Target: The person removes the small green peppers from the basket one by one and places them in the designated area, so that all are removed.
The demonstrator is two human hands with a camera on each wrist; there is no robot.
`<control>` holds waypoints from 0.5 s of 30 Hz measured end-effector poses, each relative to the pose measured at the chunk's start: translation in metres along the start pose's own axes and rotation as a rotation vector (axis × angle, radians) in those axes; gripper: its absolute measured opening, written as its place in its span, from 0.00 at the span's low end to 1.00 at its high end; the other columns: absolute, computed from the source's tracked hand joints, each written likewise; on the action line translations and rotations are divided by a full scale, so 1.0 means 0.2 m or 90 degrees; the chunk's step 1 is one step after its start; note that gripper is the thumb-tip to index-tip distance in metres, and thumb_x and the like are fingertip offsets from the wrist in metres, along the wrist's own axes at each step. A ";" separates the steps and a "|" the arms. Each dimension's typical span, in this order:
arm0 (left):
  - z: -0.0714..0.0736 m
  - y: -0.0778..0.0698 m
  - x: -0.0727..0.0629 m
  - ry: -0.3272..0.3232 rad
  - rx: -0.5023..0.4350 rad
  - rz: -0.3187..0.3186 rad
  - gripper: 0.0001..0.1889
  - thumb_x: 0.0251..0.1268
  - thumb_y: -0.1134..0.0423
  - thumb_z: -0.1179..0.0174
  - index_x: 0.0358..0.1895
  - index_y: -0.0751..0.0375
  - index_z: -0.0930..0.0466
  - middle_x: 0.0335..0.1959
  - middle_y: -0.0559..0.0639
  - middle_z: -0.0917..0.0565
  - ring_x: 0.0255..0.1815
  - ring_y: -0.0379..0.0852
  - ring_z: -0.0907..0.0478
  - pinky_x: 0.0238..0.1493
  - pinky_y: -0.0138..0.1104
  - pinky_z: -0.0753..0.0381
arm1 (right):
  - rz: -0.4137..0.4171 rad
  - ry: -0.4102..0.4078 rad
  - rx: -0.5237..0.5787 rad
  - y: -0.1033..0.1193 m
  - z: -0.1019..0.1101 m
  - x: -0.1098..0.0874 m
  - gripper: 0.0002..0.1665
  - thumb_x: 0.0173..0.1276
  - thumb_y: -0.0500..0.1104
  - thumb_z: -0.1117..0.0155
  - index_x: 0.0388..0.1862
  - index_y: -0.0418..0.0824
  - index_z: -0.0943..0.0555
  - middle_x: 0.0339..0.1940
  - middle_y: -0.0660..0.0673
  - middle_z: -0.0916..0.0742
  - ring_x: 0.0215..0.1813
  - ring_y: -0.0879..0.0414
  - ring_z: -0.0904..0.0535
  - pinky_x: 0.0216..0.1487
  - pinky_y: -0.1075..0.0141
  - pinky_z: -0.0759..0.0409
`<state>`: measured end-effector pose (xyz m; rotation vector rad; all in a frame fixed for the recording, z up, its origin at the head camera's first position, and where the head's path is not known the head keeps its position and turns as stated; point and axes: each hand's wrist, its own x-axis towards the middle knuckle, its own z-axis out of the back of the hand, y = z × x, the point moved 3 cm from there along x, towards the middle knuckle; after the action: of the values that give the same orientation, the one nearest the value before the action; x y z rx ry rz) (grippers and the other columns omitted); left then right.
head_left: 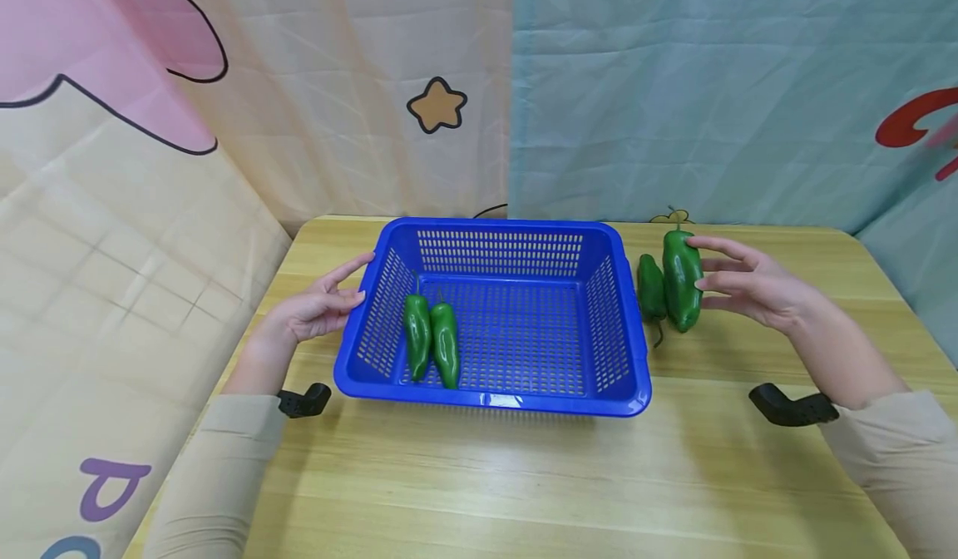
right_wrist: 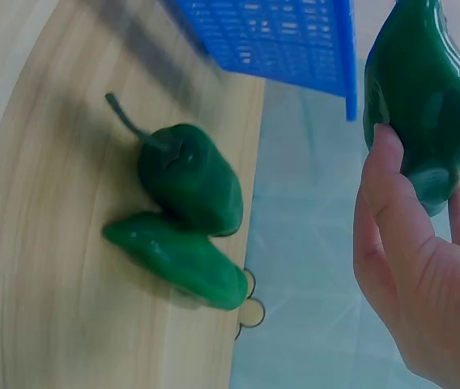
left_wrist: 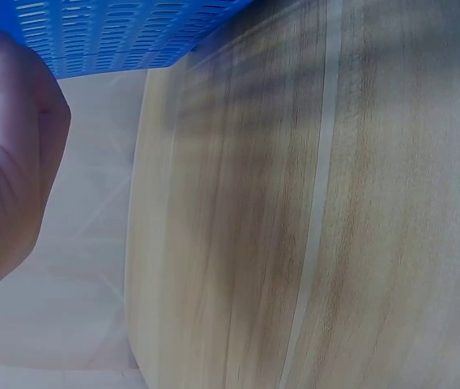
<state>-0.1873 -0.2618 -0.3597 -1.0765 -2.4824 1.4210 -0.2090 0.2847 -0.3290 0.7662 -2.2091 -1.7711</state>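
Observation:
A blue plastic basket [head_left: 494,401] stands on the table with two green peppers [head_left: 445,344] lying side by side in its left part. My left hand [head_left: 318,305] holds the basket's left rim, thumb and forefinger at the edge and the other fingers curled below it. Right of the basket, my right hand [head_left: 756,284] grips a glossy green pepper [right_wrist: 420,97] between thumb and fingers, raised above the table. Two more green peppers, a stubby one [right_wrist: 189,178] and a longer one [right_wrist: 177,258], lie on the table below it; the held pepper partly hides them in the head view.
The wooden table [head_left: 486,484] ends at a printed curtain [head_left: 636,85] behind and a pale one [head_left: 90,293] at the left. Black wrist devices [head_left: 793,405] sit at both sleeves. The basket's right wall stands close to the loose peppers.

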 end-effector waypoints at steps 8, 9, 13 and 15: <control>0.00 0.00 0.00 0.002 -0.004 0.000 0.41 0.70 0.77 0.59 0.74 0.44 0.72 0.46 0.59 0.21 0.41 0.50 0.18 0.42 0.37 0.17 | 0.012 0.004 0.038 -0.02 0.07 -0.04 0.32 0.66 0.21 0.57 0.56 0.50 0.23 0.47 0.46 0.20 0.44 0.52 0.19 0.43 0.60 0.18; 0.00 0.00 0.00 0.001 -0.004 0.000 0.41 0.70 0.77 0.59 0.74 0.44 0.72 0.46 0.60 0.21 0.41 0.50 0.18 0.42 0.37 0.17 | 0.011 0.001 0.041 -0.03 0.08 -0.04 0.32 0.66 0.21 0.58 0.56 0.50 0.23 0.47 0.46 0.20 0.44 0.52 0.19 0.43 0.60 0.18; 0.00 0.00 0.00 -0.005 -0.001 0.000 0.40 0.71 0.77 0.60 0.74 0.44 0.71 0.46 0.60 0.20 0.40 0.50 0.18 0.42 0.37 0.17 | 0.001 -0.027 0.029 -0.04 0.12 -0.06 0.32 0.67 0.21 0.57 0.56 0.51 0.24 0.47 0.48 0.22 0.43 0.53 0.19 0.42 0.61 0.18; 0.00 0.00 0.00 -0.007 0.001 0.000 0.40 0.71 0.77 0.61 0.74 0.44 0.70 0.46 0.60 0.20 0.40 0.49 0.18 0.42 0.36 0.17 | -0.002 -0.040 0.019 -0.04 0.14 -0.07 0.32 0.67 0.21 0.56 0.55 0.52 0.23 0.47 0.49 0.23 0.43 0.54 0.19 0.41 0.61 0.18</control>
<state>-0.1873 -0.2613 -0.3588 -1.0709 -2.4879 1.4327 -0.2081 0.3137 -0.3420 0.7313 -2.2806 -1.7908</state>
